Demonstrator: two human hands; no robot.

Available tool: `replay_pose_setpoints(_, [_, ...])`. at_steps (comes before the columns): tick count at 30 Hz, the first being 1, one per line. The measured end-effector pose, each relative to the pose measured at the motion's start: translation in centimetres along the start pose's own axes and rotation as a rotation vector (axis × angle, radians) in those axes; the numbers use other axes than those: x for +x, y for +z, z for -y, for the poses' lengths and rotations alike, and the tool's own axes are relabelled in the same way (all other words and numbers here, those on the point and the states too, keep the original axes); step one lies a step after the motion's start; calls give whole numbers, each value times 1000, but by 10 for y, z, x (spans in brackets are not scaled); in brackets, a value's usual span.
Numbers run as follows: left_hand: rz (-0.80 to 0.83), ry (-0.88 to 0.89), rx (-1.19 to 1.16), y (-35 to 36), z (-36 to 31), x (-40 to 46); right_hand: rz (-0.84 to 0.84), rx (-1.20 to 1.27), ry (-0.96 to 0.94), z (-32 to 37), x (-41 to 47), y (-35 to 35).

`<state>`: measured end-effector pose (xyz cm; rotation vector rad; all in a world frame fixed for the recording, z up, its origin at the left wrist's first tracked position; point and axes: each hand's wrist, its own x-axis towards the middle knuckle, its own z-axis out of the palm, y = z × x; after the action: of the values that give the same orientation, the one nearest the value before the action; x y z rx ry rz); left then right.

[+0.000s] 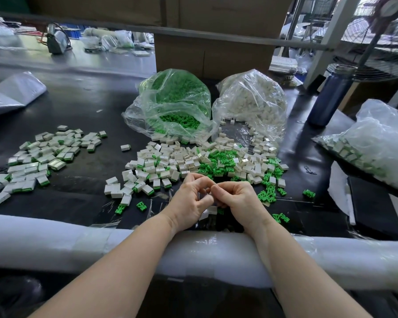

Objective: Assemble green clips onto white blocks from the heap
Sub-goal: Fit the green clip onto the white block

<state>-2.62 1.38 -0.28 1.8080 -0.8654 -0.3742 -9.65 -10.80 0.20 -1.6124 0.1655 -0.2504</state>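
The left hand [190, 203] and right hand [237, 203] meet fingertip to fingertip just above the table [83, 95], both with fingers curled in a pinch; the piece between them is hidden, so I cannot tell whether it is a clip, a block or both. A white block [212, 210] shows just below the thumbs. To seat a clip well, square it to the block's open end and press evenly with both thumbs. The heap [193, 161] lies just beyond the hands: small white boxy blocks mixed with bright green pronged clips. Finished blocks [32, 161] showing green edges lie well to the left.
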Motion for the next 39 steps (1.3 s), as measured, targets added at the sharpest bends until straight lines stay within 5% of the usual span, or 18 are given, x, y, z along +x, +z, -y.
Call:
replay_pose_setpoints(31, [-22,32,-13,0,0,-1,-27,22,-2,-2,1,1])
replay_pose_setpoints(39, [-110,1,7,0,4,2,-214,-92,-84,-4,1,-3])
